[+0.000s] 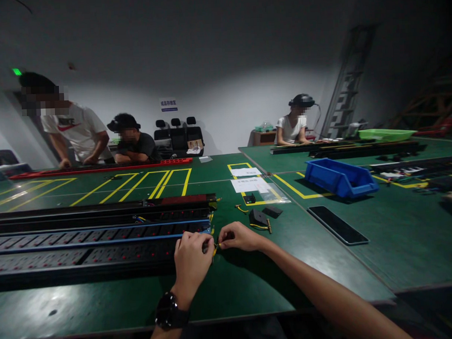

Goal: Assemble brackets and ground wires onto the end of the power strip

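Several long dark strips with rows of sockets and red dots lie side by side on the green table. At the right end of the nearest strip (132,256) is my left hand (194,252), its fingers curled around a small part by the yellow wires (214,250). My right hand (237,237) faces it from the right, thumb and fingertips pinched at the same wires. What exactly the fingertips grip is too small to tell. A blue-edged strip (102,236) lies just behind. Black end pieces (258,218) with a yellow wire rest beyond my right hand.
A black tablet-like slab (338,225) and a blue bin (340,178) stand to the right. Paper sheets (251,185) lie within yellow tape marks. Across the green table (252,277) are three people; a red strip (100,167) lies before two of them.
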Tool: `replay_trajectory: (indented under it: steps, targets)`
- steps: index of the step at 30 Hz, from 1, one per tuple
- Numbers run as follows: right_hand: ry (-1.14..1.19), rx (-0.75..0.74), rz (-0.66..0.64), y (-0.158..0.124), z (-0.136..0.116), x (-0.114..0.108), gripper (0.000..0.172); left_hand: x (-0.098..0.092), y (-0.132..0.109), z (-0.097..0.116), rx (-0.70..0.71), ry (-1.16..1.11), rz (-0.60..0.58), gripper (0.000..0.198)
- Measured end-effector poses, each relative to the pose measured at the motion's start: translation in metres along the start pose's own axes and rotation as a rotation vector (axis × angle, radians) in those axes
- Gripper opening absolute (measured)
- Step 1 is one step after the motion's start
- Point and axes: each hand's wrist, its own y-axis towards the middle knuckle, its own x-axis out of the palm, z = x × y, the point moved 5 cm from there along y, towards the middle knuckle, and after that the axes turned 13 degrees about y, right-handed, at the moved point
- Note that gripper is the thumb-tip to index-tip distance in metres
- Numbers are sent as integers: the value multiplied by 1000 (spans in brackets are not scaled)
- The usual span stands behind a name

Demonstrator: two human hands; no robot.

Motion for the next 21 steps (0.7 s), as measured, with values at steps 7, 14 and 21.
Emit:
replay_trajectory:
  steps: [7,14,21]
  targets:
    - [-8,9,20,0,-1,1,22,0,-2,2,67,-2,49,20]
    - [-25,-1,20,0,-2,1,19,-1,-7,10,188,-55,-12,18]
    - [-22,13,27,0,-3,1,24,0,-8,12,223,-66,-44,12]
